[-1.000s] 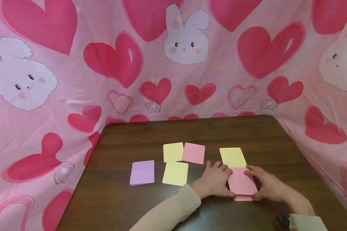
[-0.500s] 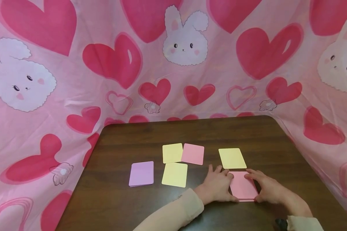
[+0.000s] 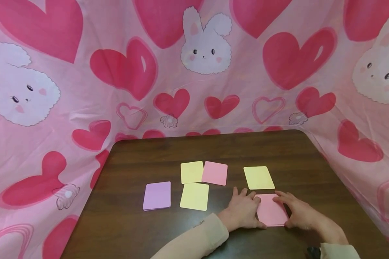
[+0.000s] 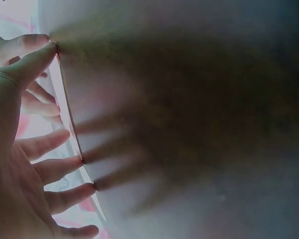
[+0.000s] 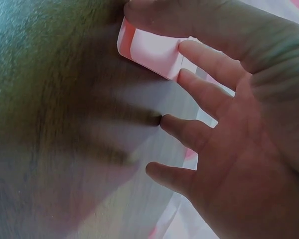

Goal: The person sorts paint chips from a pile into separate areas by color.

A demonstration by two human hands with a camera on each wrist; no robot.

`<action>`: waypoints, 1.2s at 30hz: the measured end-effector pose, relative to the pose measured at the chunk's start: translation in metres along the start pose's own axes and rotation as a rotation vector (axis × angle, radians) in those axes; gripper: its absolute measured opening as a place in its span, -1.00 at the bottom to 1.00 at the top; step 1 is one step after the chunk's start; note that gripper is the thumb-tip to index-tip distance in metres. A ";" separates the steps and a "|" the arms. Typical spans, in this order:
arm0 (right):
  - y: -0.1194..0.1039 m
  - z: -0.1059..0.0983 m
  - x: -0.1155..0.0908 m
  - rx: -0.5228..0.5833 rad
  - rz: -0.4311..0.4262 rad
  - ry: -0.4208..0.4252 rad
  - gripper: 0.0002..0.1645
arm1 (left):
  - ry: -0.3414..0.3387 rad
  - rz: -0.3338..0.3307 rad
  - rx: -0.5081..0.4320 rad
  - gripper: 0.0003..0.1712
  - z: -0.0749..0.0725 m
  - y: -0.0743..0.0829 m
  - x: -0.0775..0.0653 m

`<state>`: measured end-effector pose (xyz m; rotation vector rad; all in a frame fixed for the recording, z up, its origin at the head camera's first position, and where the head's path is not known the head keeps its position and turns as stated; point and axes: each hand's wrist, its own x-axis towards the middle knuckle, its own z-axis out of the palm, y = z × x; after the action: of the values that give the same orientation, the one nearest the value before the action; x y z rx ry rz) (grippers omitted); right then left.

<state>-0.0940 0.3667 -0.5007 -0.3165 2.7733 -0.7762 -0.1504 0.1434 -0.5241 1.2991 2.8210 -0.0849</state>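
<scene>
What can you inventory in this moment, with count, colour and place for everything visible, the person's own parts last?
Wood-look table: 1, dark brown, foreground
Printed cloth backdrop: 1, pink with red hearts and white rabbits, around the table
Rounded-corner pink card stack: 1 (cards uncountable), pink, table's right half
Rounded-corner purple card stack: 1, light purple, leftmost
Rounded-corner yellow cards: 3, pale yellow, one beyond the pink stack, two left of it
Single pink card: 1, pink, right of the farther left-hand yellow card
Unclear dark object: 1, black, head view's bottom right
Long sleeves: 2, beige, both arms
Left hand: 1, bare, touching the pink stack's left side
Right hand: 1, bare, touching its right side
</scene>
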 end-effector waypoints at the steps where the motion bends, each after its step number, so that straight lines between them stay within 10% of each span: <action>1: 0.000 0.000 0.000 0.007 0.000 -0.004 -0.05 | -0.002 0.002 0.000 -0.09 0.000 0.000 0.000; 20: -0.005 0.002 -0.001 0.044 -0.018 0.063 0.01 | -0.045 0.068 -0.088 -0.09 -0.004 -0.010 -0.012; 29: -0.039 -0.005 0.008 -0.098 0.044 0.138 -0.02 | -0.109 0.082 -0.172 -0.27 -0.029 -0.050 -0.046; 36: -0.078 -0.008 0.029 -0.096 -0.064 0.099 -0.05 | -0.060 -0.006 -0.195 -0.30 -0.047 -0.100 -0.071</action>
<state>-0.1125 0.2981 -0.4575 -0.3972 2.9122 -0.6920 -0.1805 0.0278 -0.4700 1.2252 2.7032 0.1450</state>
